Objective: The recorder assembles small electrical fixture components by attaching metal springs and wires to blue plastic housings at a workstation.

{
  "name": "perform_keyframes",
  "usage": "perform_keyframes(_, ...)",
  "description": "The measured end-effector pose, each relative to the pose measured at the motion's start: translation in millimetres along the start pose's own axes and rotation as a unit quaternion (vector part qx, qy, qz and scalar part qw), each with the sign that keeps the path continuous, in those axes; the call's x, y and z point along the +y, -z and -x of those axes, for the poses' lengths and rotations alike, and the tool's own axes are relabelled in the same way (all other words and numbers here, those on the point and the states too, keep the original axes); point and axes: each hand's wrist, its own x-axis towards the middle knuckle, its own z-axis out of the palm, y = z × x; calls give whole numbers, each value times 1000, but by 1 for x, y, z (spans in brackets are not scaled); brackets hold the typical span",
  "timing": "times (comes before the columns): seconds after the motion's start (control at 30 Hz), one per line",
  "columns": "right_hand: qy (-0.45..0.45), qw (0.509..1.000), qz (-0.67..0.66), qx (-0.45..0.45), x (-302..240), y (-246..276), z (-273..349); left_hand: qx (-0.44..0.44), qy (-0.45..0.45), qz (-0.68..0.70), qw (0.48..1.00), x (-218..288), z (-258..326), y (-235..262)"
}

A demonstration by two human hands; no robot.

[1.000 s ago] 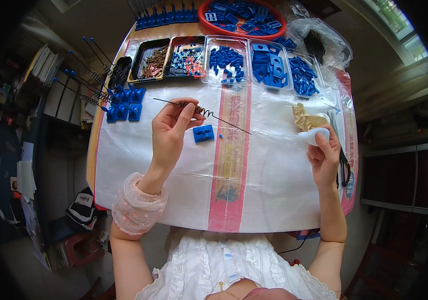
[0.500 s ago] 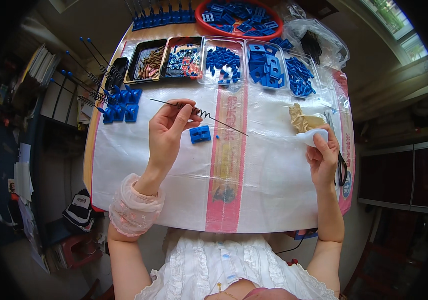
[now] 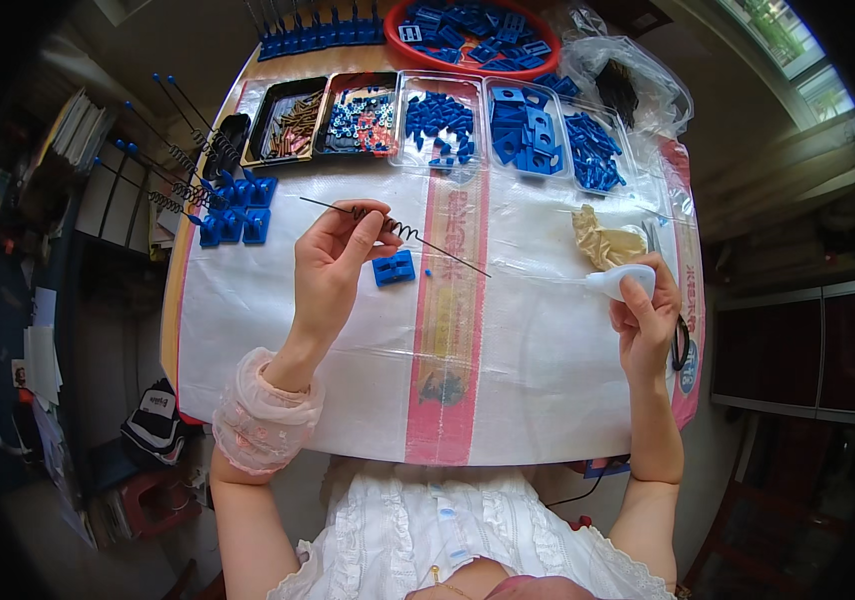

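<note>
My left hand (image 3: 330, 262) pinches a black wire spring (image 3: 407, 231) by its coiled middle, above the table. One straight end of the wire points down and to the right. In my right hand (image 3: 645, 318) is a white squeeze bottle (image 3: 620, 281), held on its side. Its thin, see-through nozzle reaches left toward the wire's end; whether they touch I cannot tell. Under the spring a blue plastic base (image 3: 394, 268) lies on the table, with a tiny blue piece (image 3: 429, 273) beside it. Crumpled tan paper (image 3: 608, 242) lies just beyond the bottle.
Along the far side stand trays of screws (image 3: 298, 125), small nuts (image 3: 360, 118) and blue parts (image 3: 438, 118). Behind them is a red basin (image 3: 398, 35) of blue pieces. Blue bases with upright springs (image 3: 238, 210) stand at left. Black-handled scissors (image 3: 682, 345) lie near my right wrist.
The bottle in my right hand has tipped more level, its nozzle now pointing left toward the wire's end. My left hand keeps its hold on the spring; the whole view has shifted slightly.
</note>
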Motion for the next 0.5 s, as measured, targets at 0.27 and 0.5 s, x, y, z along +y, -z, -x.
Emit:
perform_keyframes(0.27,40,998,43,-17,-3,-3,6,-11,8,-6,1000,-3,1,-1)
perform_keyframes(0.5,-7,1000,-1,12,0,0,1,-7,5,4,1000,-1,1,0)
